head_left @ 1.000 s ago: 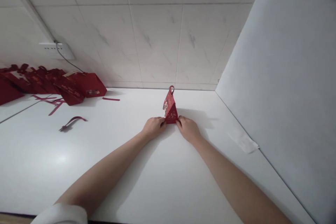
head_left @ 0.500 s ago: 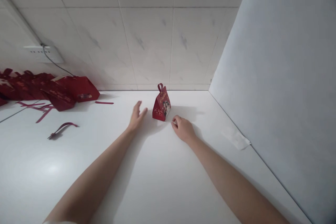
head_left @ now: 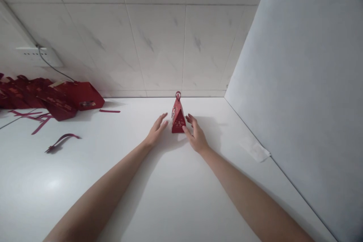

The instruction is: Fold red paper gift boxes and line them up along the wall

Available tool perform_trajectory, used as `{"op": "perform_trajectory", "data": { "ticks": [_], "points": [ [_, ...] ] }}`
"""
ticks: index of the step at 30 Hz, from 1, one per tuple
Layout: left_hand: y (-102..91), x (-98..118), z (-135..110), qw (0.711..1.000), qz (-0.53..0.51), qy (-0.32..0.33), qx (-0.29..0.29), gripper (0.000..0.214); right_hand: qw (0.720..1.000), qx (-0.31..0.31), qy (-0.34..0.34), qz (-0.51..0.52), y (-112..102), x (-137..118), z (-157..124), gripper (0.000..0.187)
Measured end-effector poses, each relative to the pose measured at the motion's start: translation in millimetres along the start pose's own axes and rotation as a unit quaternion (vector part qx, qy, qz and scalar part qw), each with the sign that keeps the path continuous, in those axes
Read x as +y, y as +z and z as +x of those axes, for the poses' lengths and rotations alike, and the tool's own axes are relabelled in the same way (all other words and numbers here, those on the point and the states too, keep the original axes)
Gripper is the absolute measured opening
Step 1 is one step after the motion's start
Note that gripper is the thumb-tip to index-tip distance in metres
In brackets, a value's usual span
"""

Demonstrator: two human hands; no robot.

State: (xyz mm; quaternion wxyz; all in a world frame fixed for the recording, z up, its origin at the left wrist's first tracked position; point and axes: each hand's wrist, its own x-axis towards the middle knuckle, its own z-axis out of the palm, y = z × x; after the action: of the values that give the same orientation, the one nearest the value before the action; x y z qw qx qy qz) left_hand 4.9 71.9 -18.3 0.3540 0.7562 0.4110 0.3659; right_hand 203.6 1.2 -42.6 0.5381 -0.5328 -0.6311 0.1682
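A small red gift box (head_left: 178, 121) stands upright on the white table, with a peaked top and a ribbon loop above it. Gold lettering shows on its front face, and part of a printed picture on its left side. My left hand (head_left: 155, 131) is open just left of the box, fingers apart and a small gap between. At the box's right side is my right hand (head_left: 197, 136), its fingers spread and not wrapped round it. The thumb overlaps the box's lower right edge; whether it touches, I cannot tell.
Several red boxes (head_left: 87, 96) crowd the back left by the wall. Near them lie loose ribbon strips (head_left: 42, 124), a curled ribbon (head_left: 61, 141) and a short strip (head_left: 110, 111). A socket (head_left: 39, 56) with a cable is on the tiled wall. White paper (head_left: 259, 153) lies right, beside a grey panel (head_left: 306, 83).
The box has turned so its lettered face points toward me and its picture faces left. My left hand has moved right, nearer to it. My right hand's fingers have opened out beside it.
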Motion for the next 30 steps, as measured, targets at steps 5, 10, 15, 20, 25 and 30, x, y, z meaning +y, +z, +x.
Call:
{"op": "perform_trajectory", "data": {
  "ticks": [5,10,15,20,25,30],
  "points": [
    [-4.6,6,-2,0.999,0.014,0.023,-0.017,0.044,0.998,-0.009,0.057,0.018,1,8,14,0.041],
    [-2.2,3,-1,0.991,-0.083,0.007,0.100,0.036,0.989,0.052,0.115,0.078,-6,20,18,0.032],
    [2.4,7,0,0.982,-0.186,0.004,0.004,0.030,0.984,0.096,0.072,0.132,-10,1,7,0.030],
    [1.3,7,1,0.975,-0.220,-0.012,0.036,0.032,0.997,0.034,0.014,0.067,-8,-15,1,0.032],
    [-2.9,5,0,0.972,-0.230,-0.045,0.017,0.025,0.998,0.055,0.035,0.020,-6,-6,5,0.027],
    [-3.9,5,-2,0.973,-0.218,-0.074,-0.008,0.028,0.996,0.067,0.062,-0.001,-11,-2,7,0.028]
  ]
}}
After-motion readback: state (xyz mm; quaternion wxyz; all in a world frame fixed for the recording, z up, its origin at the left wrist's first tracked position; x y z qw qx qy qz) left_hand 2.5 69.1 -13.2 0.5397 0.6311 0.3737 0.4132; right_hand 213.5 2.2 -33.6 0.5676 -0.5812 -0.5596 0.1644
